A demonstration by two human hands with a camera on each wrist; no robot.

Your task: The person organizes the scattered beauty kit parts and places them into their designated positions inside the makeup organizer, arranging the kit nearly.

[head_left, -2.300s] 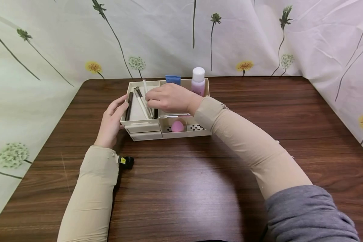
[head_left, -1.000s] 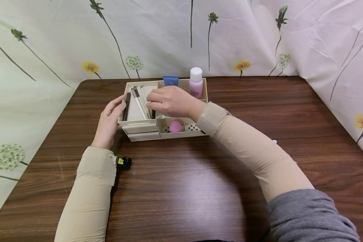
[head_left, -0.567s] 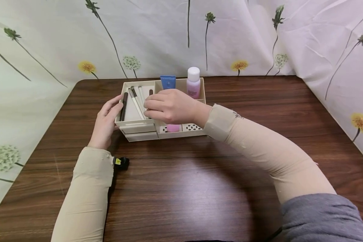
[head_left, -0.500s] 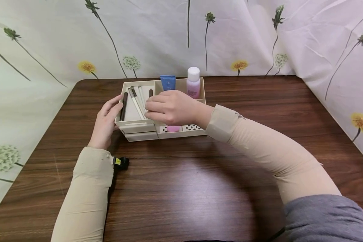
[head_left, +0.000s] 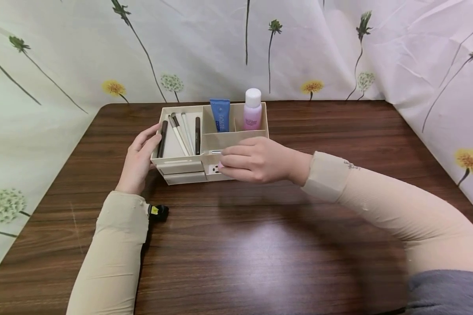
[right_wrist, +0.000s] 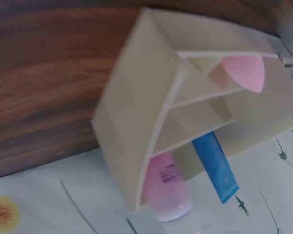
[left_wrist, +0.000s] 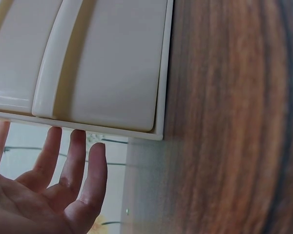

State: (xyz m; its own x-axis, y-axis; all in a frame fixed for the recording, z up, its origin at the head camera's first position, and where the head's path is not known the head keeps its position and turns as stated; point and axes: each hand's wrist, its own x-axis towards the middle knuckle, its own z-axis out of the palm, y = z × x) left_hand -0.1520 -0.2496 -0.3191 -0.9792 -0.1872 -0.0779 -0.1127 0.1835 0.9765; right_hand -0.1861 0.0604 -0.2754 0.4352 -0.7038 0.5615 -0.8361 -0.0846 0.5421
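A cream makeup organizer (head_left: pixel 226 140) stands toward the back of the table. My left hand (head_left: pixel 135 164) rests at its left wall, and in the left wrist view the fingers (left_wrist: pixel 75 151) touch that side with their tips. My right hand (head_left: pixel 260 162) hovers over the front right compartments with loosely bent fingers and nothing visible in them. Several makeup brushes (head_left: pixel 179 135) lie in the left tray between a black pen (head_left: pixel 163 139) and another dark pen (head_left: pixel 197 135). A pink makeup sponge (right_wrist: pixel 246 70) sits in a front compartment, mostly hidden by my hand in the head view.
In the organizer's back compartments stand a blue tube (head_left: pixel 220 114) and a pink bottle (head_left: pixel 252 113) with a white cap. Two small drawers (head_left: pixel 184 177) are closed at the front left. A flowered cloth (head_left: pixel 205 48) hangs behind the wooden table (head_left: pixel 236 245).
My right hand has drawn away from the left tray, moving right and nearer to me. The dark pen and the blue tube are now uncovered. My left hand has stayed at the organizer.
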